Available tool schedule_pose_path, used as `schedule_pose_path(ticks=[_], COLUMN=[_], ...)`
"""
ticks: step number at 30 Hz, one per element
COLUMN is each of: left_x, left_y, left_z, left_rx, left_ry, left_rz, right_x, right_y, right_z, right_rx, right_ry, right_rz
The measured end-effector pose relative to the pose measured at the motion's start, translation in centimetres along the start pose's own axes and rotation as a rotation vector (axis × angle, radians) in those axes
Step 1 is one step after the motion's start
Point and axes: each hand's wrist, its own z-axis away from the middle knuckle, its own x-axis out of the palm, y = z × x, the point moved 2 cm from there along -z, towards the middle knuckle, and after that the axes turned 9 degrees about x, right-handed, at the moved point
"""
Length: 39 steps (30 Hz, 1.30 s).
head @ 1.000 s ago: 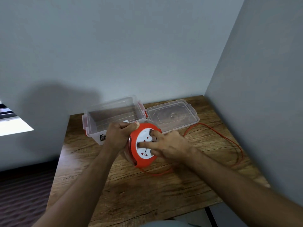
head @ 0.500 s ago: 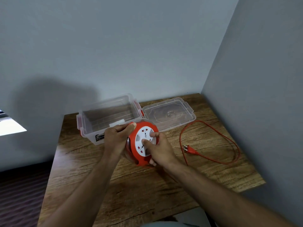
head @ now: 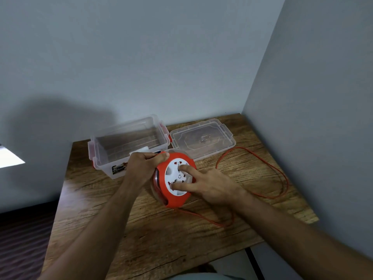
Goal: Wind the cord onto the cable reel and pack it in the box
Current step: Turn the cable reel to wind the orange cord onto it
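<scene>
No text can be read anywhere. The clear box (head: 129, 146) carries a small printed label (head: 118, 169) on its front wall, partly hidden by the left hand (head: 144, 168), but its print is too blurred to make out.

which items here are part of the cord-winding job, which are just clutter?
In the job:
- cable reel, held by left hand, right hand on its socket face
- orange cord, loose on the table
- clear box, open
- lid, off, beside the box

Lying about:
- nothing else on the wooden table
</scene>
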Motion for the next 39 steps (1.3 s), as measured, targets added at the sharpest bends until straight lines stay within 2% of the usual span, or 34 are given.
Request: schedule_pose_path(ticks=[2,7,13,16,21,24,28,32,36,39], left_x=[-0.1,0.2,0.1,0.4,1.1,1.0,1.2,1.3,1.2,0.8], left_y=[0.2,0.8,1.2,1.6,1.9,2.1,2.1,1.1,0.6,0.6], left_z=[-0.1,-0.3,-0.1,0.3,1.1,1.2,1.4,1.2,1.2,1.1], left_rx=[0.001,0.024,0.047,0.077,0.164,0.208,0.219,0.066,-0.013,-0.035], left_ry=[-0.020,-0.025,-0.011,0.072,0.157,0.161,0.125,0.189,0.168,0.135], left_rz=[0.000,0.030,0.077,0.069,0.042,0.038,0.071,0.207,0.254,0.234], right_x=[-0.1,-1.2,-1.1,-1.1,-1.3,-1.5,-1.5,-1.5,-2.1,-2.4], right_y=[0.6,-0.3,-1.9,-2.0,-2.8,-3.6,-3.5,-2.2,-0.8,0.5], right_z=[0.1,-1.0,-1.9,-2.1,-2.3,-1.9,-1.4,-0.9,0.1,0.8], right_rx=[0.001,0.159,0.356,0.382,0.629,0.683,0.676,0.605,0.462,0.267], right_ry=[0.018,0.020,-0.091,-0.054,0.089,0.141,0.163,0.183,0.180,0.140], right_rz=[0.011,-0.042,-0.067,-0.094,-0.406,-0.539,-0.503,-0.453,-0.366,-0.171])
